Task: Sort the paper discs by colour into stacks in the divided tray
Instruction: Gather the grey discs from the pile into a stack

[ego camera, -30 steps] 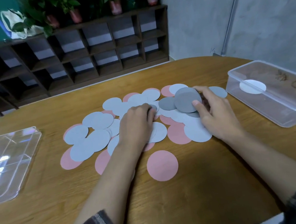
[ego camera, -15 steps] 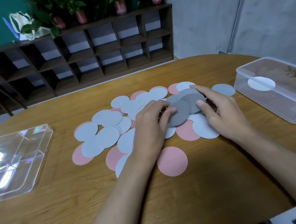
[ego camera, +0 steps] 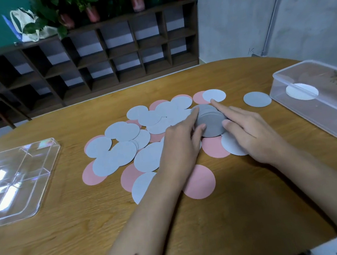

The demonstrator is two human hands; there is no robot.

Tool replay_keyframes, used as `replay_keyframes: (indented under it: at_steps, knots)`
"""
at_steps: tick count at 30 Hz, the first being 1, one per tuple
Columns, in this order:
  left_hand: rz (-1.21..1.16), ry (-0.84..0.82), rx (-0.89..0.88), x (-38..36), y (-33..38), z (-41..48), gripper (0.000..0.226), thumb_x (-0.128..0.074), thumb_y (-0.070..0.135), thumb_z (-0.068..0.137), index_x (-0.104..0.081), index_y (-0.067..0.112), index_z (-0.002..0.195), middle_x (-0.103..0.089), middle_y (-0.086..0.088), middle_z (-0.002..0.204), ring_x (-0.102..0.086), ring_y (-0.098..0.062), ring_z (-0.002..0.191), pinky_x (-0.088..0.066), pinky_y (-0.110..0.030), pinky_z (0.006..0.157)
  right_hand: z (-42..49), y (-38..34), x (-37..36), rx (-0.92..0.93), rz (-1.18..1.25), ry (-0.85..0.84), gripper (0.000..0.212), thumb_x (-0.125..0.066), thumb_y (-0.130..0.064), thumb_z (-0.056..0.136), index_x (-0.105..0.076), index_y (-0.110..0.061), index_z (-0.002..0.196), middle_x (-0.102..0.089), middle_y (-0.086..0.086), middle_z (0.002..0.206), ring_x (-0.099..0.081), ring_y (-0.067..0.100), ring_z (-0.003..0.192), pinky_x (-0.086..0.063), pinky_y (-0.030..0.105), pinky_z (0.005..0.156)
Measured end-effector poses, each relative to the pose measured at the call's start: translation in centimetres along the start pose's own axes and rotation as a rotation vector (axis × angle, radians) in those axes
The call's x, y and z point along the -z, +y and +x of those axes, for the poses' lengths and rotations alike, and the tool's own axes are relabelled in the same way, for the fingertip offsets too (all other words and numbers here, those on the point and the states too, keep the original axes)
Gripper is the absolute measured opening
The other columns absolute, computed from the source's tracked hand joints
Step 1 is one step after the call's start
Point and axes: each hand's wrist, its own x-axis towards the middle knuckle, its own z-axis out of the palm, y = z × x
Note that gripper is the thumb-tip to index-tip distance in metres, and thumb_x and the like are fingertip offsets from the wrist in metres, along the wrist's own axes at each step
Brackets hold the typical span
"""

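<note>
The grey disc stack [ego camera: 211,123] sits mid-pile. The left hand [ego camera: 180,144] curls round its nine o'clock edge, and the right hand [ego camera: 252,131] seemingly presses straight-fingered from three. The divided tray [ego camera: 50,171] lies well off at nine, nearer the left.

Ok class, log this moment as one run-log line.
phase: gathering | left hand: grips grey stack | right hand: touches it | tray: at left, untouched
</note>
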Motion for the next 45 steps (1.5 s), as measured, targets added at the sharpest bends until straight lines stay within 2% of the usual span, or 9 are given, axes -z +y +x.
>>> replay_keyframes:
  at_steps: [6, 12, 17, 20, 27, 35, 38, 42, 45]
  knots:
    - [0.168, -0.033, 0.035, -0.7, 0.2, -0.1, 0.050, -0.050, 0.029, 0.109, -0.042, 0.020, 0.158, -0.070, -0.011, 0.124, -0.061, -0.030, 0.111, -0.054, -0.047, 0.087, 0.2, -0.1, -0.3, 0.036, -0.186, -0.021, 0.059, -0.042, -0.029, 0.109, -0.021, -0.019, 0.163, -0.048, -0.015, 0.102, -0.037, 0.003, 0.100, -0.026, 0.021, 0.090]
    - [0.213, -0.025, 0.004, -0.6, 0.0, -0.1, 0.049, -0.050, 0.035, 0.109, -0.046, 0.020, 0.155, -0.070, -0.008, 0.117, -0.061, -0.027, 0.107, -0.055, -0.047, 0.083, 0.0, -0.2, -0.1, 0.045, -0.090, 0.084, 0.040, -0.059, -0.018, 0.101, -0.055, -0.028, 0.140, -0.062, -0.013, 0.099, -0.055, 0.007, 0.091, -0.037, 0.014, 0.079]
    - [0.105, -0.024, 0.043, -0.6, 0.2, -0.4, 0.056, -0.050, 0.048, 0.106, -0.036, 0.033, 0.158, -0.066, 0.003, 0.130, -0.060, -0.018, 0.118, -0.055, -0.040, 0.091, 0.1, 0.2, 0.6, -0.076, 0.030, 0.163, 0.028, -0.062, -0.019, 0.098, -0.062, -0.028, 0.126, -0.068, -0.001, 0.097, -0.060, 0.010, 0.084, -0.042, 0.015, 0.071]
    - [0.087, -0.033, 0.018, -0.7, -0.1, -0.5, 0.050, -0.053, 0.041, 0.106, -0.042, 0.030, 0.153, -0.064, 0.004, 0.131, -0.057, -0.018, 0.121, -0.052, -0.040, 0.095, 0.2, 0.6, 1.3, -0.144, 0.050, 0.232, 0.027, -0.061, -0.021, 0.099, -0.062, -0.028, 0.125, -0.068, -0.002, 0.098, -0.058, 0.005, 0.087, -0.041, 0.012, 0.069]
    - [0.132, -0.131, -0.108, -1.4, -0.3, 0.1, 0.031, -0.058, 0.026, 0.102, -0.066, 0.018, 0.130, -0.066, 0.003, 0.128, -0.061, -0.017, 0.116, -0.051, -0.037, 0.094, -0.3, 1.6, 2.6, -0.258, -0.033, 0.388, 0.027, -0.057, -0.024, 0.100, -0.058, -0.027, 0.128, -0.067, 0.009, 0.095, -0.057, 0.012, 0.080, -0.041, 0.032, 0.068]
    - [0.202, -0.346, -0.158, -3.1, 2.0, 2.5, 0.049, -0.057, 0.039, 0.103, -0.055, 0.019, 0.149, -0.051, 0.002, 0.157, -0.048, -0.020, 0.142, -0.043, -0.039, 0.112, -0.5, 2.2, 3.1, -0.296, -0.078, 0.524, 0.030, -0.055, -0.022, 0.102, -0.056, -0.022, 0.132, -0.065, 0.003, 0.103, -0.052, 0.009, 0.075, -0.040, 0.029, 0.076]
    - [0.198, -0.336, -0.153, -3.6, 1.9, 2.3, 0.051, -0.060, 0.043, 0.101, -0.058, 0.020, 0.147, -0.058, 0.002, 0.150, -0.056, -0.021, 0.132, -0.049, -0.038, 0.107, -0.4, 2.4, 3.1, -0.310, -0.082, 0.519, 0.032, -0.055, -0.022, 0.102, -0.055, -0.021, 0.134, -0.065, 0.001, 0.108, -0.054, 0.014, 0.080, -0.040, 0.029, 0.079]
    - [0.177, -0.259, -0.115, -3.4, 1.7, 1.8, 0.046, -0.067, 0.043, 0.097, -0.066, 0.021, 0.137, -0.067, 0.002, 0.124, -0.064, -0.020, 0.105, -0.056, -0.039, 0.085, -0.2, 2.4, 2.7, -0.279, -0.082, 0.442, 0.031, -0.056, -0.021, 0.102, -0.056, -0.021, 0.133, -0.065, 0.002, 0.111, -0.056, 0.018, 0.089, -0.038, 0.027, 0.077]
    - [0.182, -0.244, -0.141, -3.1, 1.5, 1.2, 0.038, -0.065, 0.041, 0.099, -0.072, 0.019, 0.130, -0.067, 0.002, 0.118, -0.064, -0.020, 0.102, -0.055, -0.039, 0.082, -0.1, 2.4, 2.6, -0.246, -0.073, 0.386, 0.031, -0.057, -0.024, 0.102, -0.055, -0.024, 0.133, -0.066, 0.001, 0.109, -0.058, 0.018, 0.090, -0.041, 0.027, 0.072]
